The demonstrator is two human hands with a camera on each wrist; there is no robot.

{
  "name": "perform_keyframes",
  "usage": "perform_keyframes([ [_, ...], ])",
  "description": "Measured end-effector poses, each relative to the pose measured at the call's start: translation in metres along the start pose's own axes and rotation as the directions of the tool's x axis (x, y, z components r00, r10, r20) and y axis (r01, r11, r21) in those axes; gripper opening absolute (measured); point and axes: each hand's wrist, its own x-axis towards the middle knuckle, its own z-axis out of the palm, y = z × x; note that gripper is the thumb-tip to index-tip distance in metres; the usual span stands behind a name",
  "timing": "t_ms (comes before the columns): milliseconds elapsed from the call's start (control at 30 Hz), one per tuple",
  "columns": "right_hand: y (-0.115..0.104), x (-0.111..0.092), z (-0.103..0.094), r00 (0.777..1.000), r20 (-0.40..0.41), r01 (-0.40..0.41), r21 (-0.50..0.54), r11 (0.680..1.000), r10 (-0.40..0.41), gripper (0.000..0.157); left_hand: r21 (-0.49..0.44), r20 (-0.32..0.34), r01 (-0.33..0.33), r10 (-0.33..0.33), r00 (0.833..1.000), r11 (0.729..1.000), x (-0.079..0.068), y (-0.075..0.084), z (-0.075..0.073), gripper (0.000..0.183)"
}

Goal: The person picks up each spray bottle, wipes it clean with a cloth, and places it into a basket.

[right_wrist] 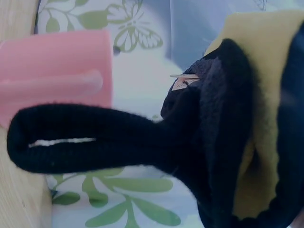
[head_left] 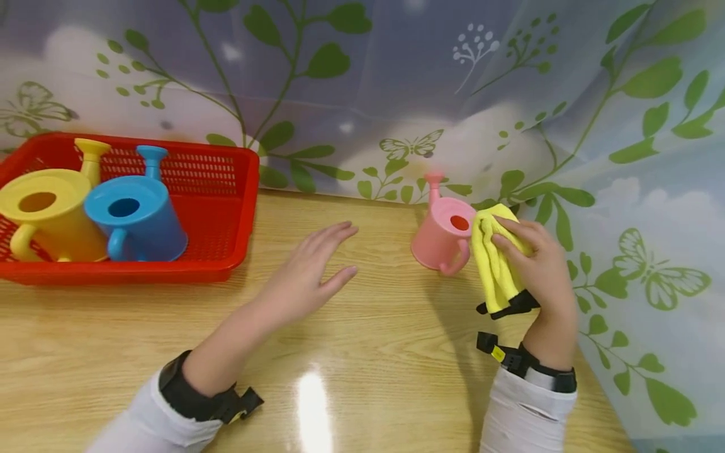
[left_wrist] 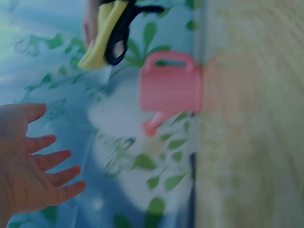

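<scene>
My right hand [head_left: 535, 264] grips a folded yellow cloth [head_left: 495, 261] with black edging, held up just right of a pink watering can [head_left: 433, 236]. In the right wrist view a black fabric loop [right_wrist: 85, 161] hangs from the cloth [right_wrist: 266, 118] and overlaps the pink can [right_wrist: 57, 71]. The pink can stands on the table near the backdrop, its spout toward the back and its handle toward the front. My left hand [head_left: 303, 270], fingers extended and thumb apart, is over the table between the red basket and the pink can, holding nothing.
A red plastic basket [head_left: 240, 217] stands at the left, holding a yellow watering can [head_left: 62, 214] and a blue watering can [head_left: 144, 220] side by side. A leaf-patterned curtain [head_left: 351, 82] borders the wooden table [head_left: 362, 352] at the back and right.
</scene>
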Motion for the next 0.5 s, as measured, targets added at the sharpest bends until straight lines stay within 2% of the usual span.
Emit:
perform_keyframes([
  [100,0.004,0.001,-0.004,1.000,-0.003,-0.023,-0.010,1.000,0.023,0.043,-0.055,0.049,-0.007,0.010,0.999,0.998,0.013,0.005,0.019,0.060],
  [167,0.006,0.000,-0.006,0.998,0.003,-0.056,-0.015,0.998,0.056,0.045,-0.070,0.113,-0.010,0.017,0.993,0.998,0.020,0.008,0.033,0.062],
  [233,0.009,-0.002,-0.007,0.996,0.012,-0.083,-0.035,0.996,0.084,0.047,-0.097,0.198,0.003,0.017,0.980,0.995,0.027,0.010,0.047,0.065],
  [333,0.014,-0.003,-0.006,0.995,0.020,-0.101,-0.080,0.992,0.103,0.049,-0.176,0.312,0.053,0.005,0.950,0.983,0.039,0.012,0.066,0.067],
  [400,0.018,-0.002,-0.005,0.995,0.014,-0.093,-0.112,0.989,0.096,0.048,-0.262,0.341,0.117,-0.021,0.940,0.958,0.048,0.015,0.076,0.063],
  [500,0.021,0.001,-0.004,0.996,-0.005,-0.088,-0.147,0.985,0.089,0.048,-0.409,0.339,0.198,-0.053,0.939,0.891,0.063,0.019,0.087,0.055],
])
